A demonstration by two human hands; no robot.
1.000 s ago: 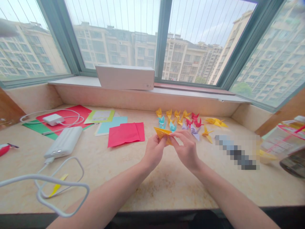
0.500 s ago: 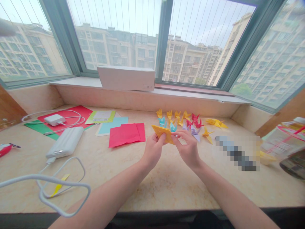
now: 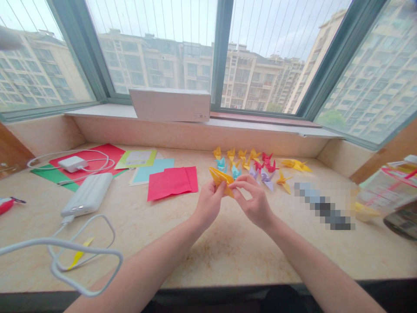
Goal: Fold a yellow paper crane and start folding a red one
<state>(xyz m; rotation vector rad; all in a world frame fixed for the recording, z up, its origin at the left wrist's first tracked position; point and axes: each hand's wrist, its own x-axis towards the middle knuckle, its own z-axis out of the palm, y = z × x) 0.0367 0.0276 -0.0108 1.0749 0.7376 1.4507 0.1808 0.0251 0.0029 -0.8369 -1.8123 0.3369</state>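
A folded yellow origami paper (image 3: 220,177) is held up over the counter between my two hands. My left hand (image 3: 209,202) pinches its left side, with the thumb on the near face. The thumb and fingers of my right hand (image 3: 252,198) close on its lower right corner. At the upper left the paper's layers stand apart. Just behind it, several small folded paper cranes stand in rows: yellow ones (image 3: 242,154), red ones (image 3: 269,164), blue ones (image 3: 221,164) and purple ones (image 3: 267,178).
Red paper sheets (image 3: 171,183) lie left of my hands, with a light blue sheet (image 3: 154,170) behind. A white power bank (image 3: 87,194) and looped white cable (image 3: 119,261) occupy the left. A larger yellow folded piece (image 3: 296,165) and a plastic container (image 3: 386,182) are at the right.
The yellow paper has gone from lying flat and closed to having its layers spread at the upper left. My right fingers have shifted slightly down along its right corner.
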